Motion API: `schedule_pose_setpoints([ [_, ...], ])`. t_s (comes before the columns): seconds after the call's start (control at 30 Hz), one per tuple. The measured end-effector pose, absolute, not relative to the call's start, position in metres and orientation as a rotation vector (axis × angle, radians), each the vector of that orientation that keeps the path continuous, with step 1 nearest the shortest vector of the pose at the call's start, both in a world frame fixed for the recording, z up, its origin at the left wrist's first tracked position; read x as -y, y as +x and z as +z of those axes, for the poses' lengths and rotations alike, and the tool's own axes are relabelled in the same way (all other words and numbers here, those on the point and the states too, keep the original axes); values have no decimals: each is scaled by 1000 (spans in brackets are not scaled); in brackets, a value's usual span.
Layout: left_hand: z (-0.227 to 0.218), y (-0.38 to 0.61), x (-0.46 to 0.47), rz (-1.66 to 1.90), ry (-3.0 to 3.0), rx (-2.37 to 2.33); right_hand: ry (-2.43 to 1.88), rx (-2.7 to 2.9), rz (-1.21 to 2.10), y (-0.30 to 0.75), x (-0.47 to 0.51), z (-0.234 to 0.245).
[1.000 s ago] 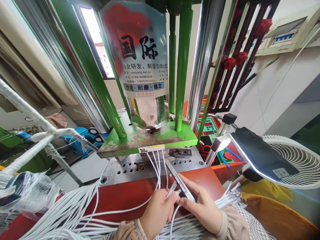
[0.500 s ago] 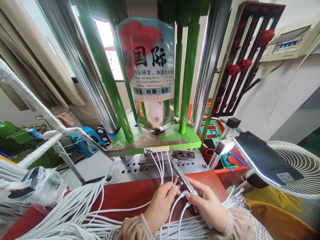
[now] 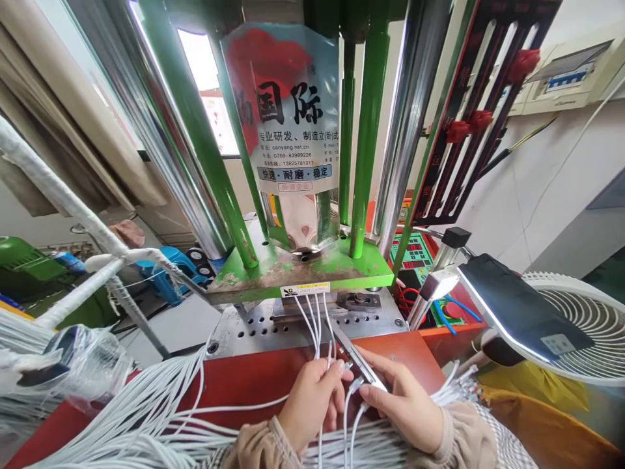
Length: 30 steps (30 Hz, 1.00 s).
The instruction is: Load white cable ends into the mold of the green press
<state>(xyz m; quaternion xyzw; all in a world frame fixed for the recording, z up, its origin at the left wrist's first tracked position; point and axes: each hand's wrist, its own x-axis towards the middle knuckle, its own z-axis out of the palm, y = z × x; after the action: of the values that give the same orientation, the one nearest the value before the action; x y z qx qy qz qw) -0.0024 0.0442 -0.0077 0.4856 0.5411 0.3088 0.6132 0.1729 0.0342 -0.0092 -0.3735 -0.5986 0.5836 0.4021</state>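
My right hand (image 3: 407, 397) is closed around a narrow metal bar (image 3: 364, 366), which slants up and left toward the machine. Two white cables (image 3: 346, 423) hang from the bar's near side, their ends against it beside my right thumb. My left hand (image 3: 315, 394) pinches a white cable end with a small metallic connector (image 3: 347, 367), a short way left of the bar. Part of that cable is hidden by the fingers. Just beyond the hands, several white cables (image 3: 312, 319) run down from under the machine's green plate (image 3: 254, 280).
A bundle of white cables (image 3: 122, 404) spreads over the red table (image 3: 224, 384). The press's drilled steel bed (image 3: 234, 342) lies ahead. At right are a lit lamp (image 3: 527, 312), a fan (image 3: 581, 312) and a control panel (image 3: 417, 251). A white-wrapped frame (image 3: 73, 189) stands left.
The connector in my left hand has shifted slightly down, and its fingers have moved a little. The cables hanging at the bar have swung right. My right hand keeps hold of the bar.
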Motion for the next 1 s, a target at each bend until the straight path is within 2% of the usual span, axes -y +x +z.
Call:
schedule_pose_setpoints([
  [0.17, -7, -6, -52, 875, 1160, -1258, -977, 1358, 1579, 174, -36, -13],
  [0.53, -7, -6, -54, 851, 1260, -1370, -951, 1582, 1427, 176, -33, -9],
  [0.63, -8, -6, -53, 813, 1219, -1354, -951, 1722, 1307, 178, -31, -8],
  [0.83, 0, -9, -48, 568, 1025, -1107, -936, 1538, 1526, 173, -30, 3],
  [1.0, -2, -5, -46, 538, 989, -1174, -890, 1551, 1445, 171, -31, 1],
])
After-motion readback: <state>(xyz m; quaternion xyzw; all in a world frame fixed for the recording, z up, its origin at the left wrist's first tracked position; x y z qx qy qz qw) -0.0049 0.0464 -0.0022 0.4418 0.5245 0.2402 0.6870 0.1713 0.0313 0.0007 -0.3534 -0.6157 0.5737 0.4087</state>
